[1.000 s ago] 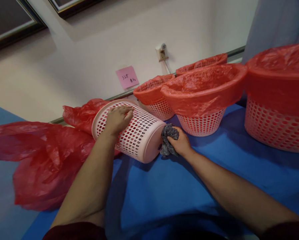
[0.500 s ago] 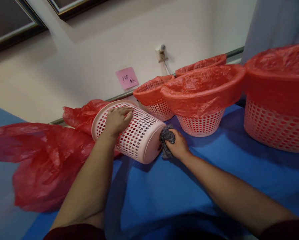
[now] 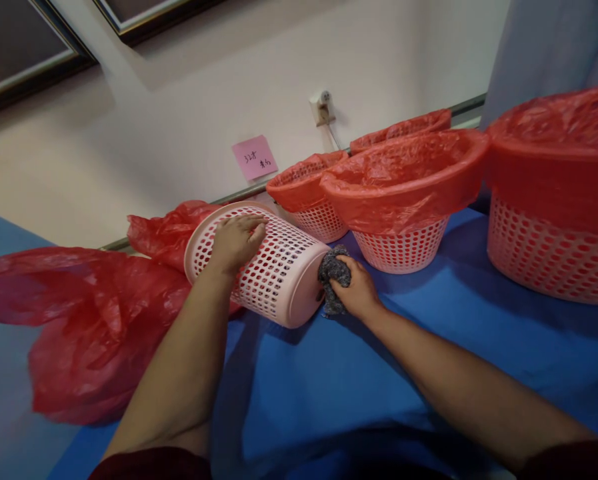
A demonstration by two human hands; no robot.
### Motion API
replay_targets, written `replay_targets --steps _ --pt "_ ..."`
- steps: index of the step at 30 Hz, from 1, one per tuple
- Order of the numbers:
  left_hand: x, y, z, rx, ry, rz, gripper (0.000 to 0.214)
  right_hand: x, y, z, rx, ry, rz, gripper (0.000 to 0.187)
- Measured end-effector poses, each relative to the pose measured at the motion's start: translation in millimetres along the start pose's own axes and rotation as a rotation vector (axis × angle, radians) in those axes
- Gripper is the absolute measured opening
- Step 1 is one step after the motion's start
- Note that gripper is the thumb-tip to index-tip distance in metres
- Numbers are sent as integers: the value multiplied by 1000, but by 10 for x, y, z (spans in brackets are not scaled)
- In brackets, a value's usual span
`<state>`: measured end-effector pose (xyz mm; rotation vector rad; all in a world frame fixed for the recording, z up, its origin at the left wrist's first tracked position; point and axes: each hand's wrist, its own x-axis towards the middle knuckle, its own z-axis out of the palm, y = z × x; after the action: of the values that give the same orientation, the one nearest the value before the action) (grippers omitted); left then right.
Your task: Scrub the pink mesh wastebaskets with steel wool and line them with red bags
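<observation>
A pink perforated plastic basket (image 3: 273,273) lies on its side on the blue table (image 3: 329,387), its open rim facing left and its solid bottom facing right. My left hand (image 3: 236,241) rests on top of the basket near the rim, fingers curved over the mesh and holding it steady. My right hand (image 3: 355,290) is closed on a crumpled grey cloth (image 3: 333,273) and presses it against the edge of the basket's bottom.
Loose red plastic bags (image 3: 89,313) lie in a heap at the left. Several pink baskets lined with red bags (image 3: 403,180) stand along the back and at the right (image 3: 559,193). A pink note (image 3: 254,157) and a wall socket (image 3: 321,107) are on the wall.
My right hand with the grey cloth has shifted slightly left and closer against the basket's bottom. The left hand and the basket have hardly moved.
</observation>
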<state>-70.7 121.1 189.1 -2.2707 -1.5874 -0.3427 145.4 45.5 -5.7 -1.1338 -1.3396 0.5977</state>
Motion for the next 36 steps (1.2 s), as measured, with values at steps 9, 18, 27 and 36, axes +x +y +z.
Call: replay_targets --steps 9,18,27,36 --pt "57 -10 41 24 0 16 54 -271 -270 -76 24 -312 -562 54" --pt "68 -26 48 8 -1 19 53 -443 -331 -81 -382 -866 -414 52" --pt "44 8 34 -1 6 9 51 -431 -310 -120 -16 -391 -478 55" --pt "-6 -6 22 -48 16 2 51 -441 -266 -13 -327 -740 -63 39"
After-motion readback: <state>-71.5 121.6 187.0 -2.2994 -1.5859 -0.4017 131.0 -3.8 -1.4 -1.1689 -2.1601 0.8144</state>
